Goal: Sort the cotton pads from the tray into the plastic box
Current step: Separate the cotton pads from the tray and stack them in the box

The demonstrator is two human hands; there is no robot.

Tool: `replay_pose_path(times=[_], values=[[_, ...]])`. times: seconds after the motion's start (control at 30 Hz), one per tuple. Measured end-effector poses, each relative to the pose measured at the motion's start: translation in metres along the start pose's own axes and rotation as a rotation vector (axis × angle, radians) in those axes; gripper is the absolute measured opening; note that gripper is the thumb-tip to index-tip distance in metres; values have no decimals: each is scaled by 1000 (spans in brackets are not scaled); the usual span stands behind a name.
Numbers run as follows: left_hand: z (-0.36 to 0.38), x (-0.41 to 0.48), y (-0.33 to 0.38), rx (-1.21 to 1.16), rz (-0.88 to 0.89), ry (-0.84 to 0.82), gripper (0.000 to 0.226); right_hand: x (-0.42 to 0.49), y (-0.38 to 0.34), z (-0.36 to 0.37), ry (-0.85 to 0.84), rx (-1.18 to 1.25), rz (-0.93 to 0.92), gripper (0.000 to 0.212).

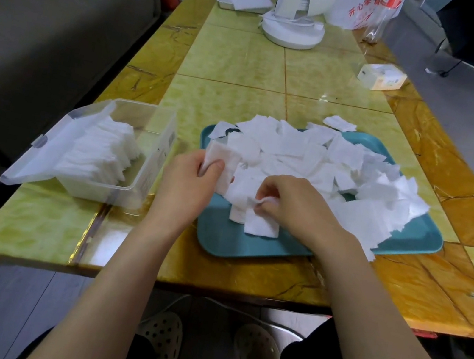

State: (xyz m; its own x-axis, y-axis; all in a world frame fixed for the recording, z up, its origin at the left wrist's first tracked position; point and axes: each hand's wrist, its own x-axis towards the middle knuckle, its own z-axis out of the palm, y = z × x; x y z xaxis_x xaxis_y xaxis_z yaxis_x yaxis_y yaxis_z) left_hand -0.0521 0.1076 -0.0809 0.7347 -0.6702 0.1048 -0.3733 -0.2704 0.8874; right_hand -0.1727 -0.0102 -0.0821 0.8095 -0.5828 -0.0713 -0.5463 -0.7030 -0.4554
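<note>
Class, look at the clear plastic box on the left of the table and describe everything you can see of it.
The plastic box is clear, rectangular and looks rigid. It stands upright on the table, left of the teal tray and apart from it. Its hinged lid lies open to its left, a small clasp tab on its edge. A row of white cotton pads fills its left part. Neither the left hand nor the right hand touches it.

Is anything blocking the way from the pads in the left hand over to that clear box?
Nothing visible. The left hand holds pads just right of the plastic box, whose lid lies open.
</note>
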Motion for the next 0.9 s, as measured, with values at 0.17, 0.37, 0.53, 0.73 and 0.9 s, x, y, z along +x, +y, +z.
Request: replay_pose_path(times=[0.17,0.37,0.53,0.73,0.9], values=[[-3,0,0,17,-35,21,30,3,-4,-7,224,444,-58,12],[-2,-1,0,-97,-55,-97,31,-5,-19,-17,129,865,-83,14],[5,-10,13,-196,-107,-322,23,-5,-27,-12,149,797,-130,16],[6,-10,14,-218,-111,-348,29,-2,-21,-9,220,691,-108,12],[5,-9,15,-298,-107,-357,29,-1,-20,-8,265,632,-126,16]])
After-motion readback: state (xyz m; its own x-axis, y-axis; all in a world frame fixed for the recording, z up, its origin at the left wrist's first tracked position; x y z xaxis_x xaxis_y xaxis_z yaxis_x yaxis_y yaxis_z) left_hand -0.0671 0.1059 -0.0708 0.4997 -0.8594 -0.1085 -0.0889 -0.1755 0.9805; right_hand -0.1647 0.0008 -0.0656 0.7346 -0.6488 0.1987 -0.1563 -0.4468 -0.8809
